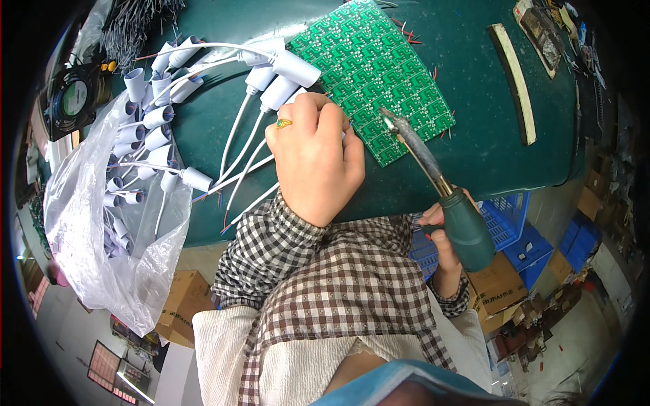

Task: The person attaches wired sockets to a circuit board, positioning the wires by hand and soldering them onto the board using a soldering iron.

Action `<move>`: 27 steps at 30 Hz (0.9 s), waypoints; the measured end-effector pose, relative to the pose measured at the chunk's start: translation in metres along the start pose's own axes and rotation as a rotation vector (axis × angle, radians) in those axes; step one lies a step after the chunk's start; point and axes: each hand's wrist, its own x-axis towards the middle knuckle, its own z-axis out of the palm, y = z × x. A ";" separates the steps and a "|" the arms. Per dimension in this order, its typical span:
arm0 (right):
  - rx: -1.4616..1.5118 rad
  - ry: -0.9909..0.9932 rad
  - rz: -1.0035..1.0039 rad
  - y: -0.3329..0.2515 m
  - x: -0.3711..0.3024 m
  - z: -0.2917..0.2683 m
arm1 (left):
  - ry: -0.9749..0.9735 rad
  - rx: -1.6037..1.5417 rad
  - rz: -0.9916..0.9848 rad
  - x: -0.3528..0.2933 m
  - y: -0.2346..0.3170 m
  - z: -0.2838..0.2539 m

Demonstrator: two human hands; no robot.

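Note:
My right hand [445,250] is closed round the grip of a soldering gun [468,230] with a dark green body. Its long metal barrel points up and to the left, and the tip appears over the lower part of a green circuit board panel [369,71]. Just left of that panel, my left hand [317,159] is closed with its knuckles up, hiding whatever its fingers hold. White cylindrical housings [279,91] with white cords lie against and beyond its fingers. A ring sits on one finger.
A clear plastic bag [101,223] spills more white corded housings [159,116] at the left. Dark wires and a small black fan [71,98] are at the far left. A curved strip [514,84] lies on the green table [467,61] at right. Blue crates [525,247] stand below.

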 end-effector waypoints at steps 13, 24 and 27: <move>0.180 0.107 -0.012 -0.005 -0.001 0.004 | 0.036 -0.169 0.011 -0.023 -0.006 -0.034; 0.142 0.192 -0.170 -0.004 0.018 -0.007 | 0.319 0.126 -0.314 -0.088 -0.082 -0.105; 0.125 0.165 -0.199 -0.008 0.023 -0.005 | 0.337 0.152 -0.423 -0.070 -0.091 -0.097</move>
